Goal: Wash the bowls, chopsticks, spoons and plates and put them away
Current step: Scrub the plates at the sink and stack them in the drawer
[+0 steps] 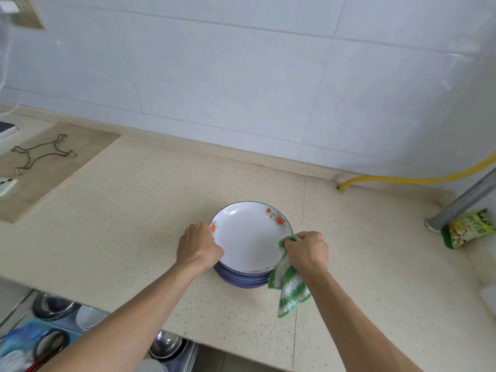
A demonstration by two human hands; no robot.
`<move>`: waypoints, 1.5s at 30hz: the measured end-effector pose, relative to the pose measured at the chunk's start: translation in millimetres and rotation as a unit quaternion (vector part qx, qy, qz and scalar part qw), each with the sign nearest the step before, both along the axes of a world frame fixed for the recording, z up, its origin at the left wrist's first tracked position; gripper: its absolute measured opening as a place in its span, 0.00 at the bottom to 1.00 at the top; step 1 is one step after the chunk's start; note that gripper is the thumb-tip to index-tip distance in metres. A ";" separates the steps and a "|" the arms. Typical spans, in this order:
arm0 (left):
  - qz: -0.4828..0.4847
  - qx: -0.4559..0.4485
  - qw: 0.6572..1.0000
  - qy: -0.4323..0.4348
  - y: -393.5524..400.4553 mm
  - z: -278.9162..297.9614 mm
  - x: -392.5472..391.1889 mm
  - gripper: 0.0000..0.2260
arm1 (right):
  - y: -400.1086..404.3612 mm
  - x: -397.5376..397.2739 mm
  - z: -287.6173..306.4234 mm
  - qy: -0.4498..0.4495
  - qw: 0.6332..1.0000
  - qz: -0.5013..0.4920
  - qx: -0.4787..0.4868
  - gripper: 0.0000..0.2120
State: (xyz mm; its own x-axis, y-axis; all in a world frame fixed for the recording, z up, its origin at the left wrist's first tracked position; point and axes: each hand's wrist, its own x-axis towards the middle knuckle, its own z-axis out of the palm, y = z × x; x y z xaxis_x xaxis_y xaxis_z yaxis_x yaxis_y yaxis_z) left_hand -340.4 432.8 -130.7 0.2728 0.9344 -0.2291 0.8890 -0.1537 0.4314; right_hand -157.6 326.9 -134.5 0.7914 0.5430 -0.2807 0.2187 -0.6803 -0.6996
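Your left hand (pixel 198 247) curls its fingers round the left rim of the top plate (pixel 249 237), thumb lying on the white inside. Your right hand (pixel 307 253) pinches a green-and-white striped cloth (pixel 288 284) against that plate's right rim, and the rest of the cloth hangs down beside the stack onto the counter. The top plate, white with red flowers and a dark rim line, sits on a stack of blue-edged plates (pixel 241 279) standing near the middle of the counter (pixel 134 210), closer to its front edge than to the wall. A yellow hose (pixel 402 180) enters the counter at the back right; a green packet (pixel 469 228) sits at the right edge. Below the front edge, metal bowls (pixel 166 345) sit in a rack.
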 end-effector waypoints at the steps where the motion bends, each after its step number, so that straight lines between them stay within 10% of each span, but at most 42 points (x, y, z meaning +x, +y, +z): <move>1: 0.003 0.001 1.000 0.000 -0.9 0.7 0.0 0.08 | 0.0 0.1 -0.8 0.009 1.000 -0.007 0.005 0.06; 11: 0.037 -0.079 0.989 -0.121 -13.5 19.2 -1.3 0.13 | -13.1 1.9 23.7 0.047 0.996 -0.039 0.059 0.14; 27: -0.012 -0.254 0.870 -0.423 -146.2 80.1 41.9 0.19 | -195.9 -33.2 77.4 0.061 0.961 -0.236 0.129 0.17; 36: -0.097 -0.326 0.857 -0.388 -289.9 79.7 89.1 0.19 | -363.0 -35.8 70.4 0.097 0.919 -0.359 0.131 0.15; 45: -0.220 -0.202 0.912 -0.282 -448.0 56.9 112.0 0.22 | -544.8 -59.2 48.7 0.162 0.874 -0.419 0.186 0.12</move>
